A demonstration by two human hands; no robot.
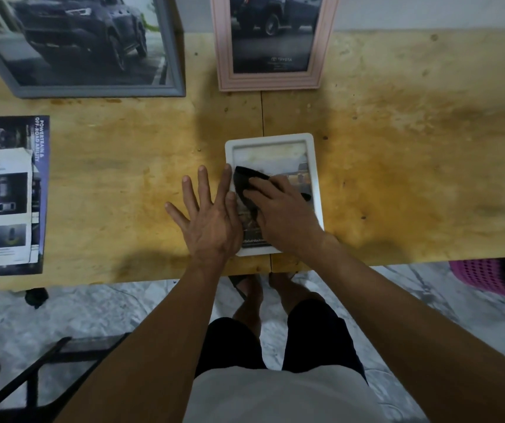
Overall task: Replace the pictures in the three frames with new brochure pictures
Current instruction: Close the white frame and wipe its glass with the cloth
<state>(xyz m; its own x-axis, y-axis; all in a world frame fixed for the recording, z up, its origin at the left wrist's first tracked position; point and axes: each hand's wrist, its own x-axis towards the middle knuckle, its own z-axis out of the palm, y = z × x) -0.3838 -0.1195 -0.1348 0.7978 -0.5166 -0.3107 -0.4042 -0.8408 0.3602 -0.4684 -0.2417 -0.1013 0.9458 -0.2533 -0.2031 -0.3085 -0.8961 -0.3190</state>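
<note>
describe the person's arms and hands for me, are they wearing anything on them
Both arms are bare from wrist to the frame's lower edge: no sleeves show. The left hand and right hand wear no gloves, and no watch, ring or bracelet is visible.

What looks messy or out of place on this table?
Mostly the brochure pages at the left edge: loosely stacked, the top sheet crooked and dog-eared. The wooden table has dark stains. The grey frame sits turned at an angle, unlike the pink frame.
</note>
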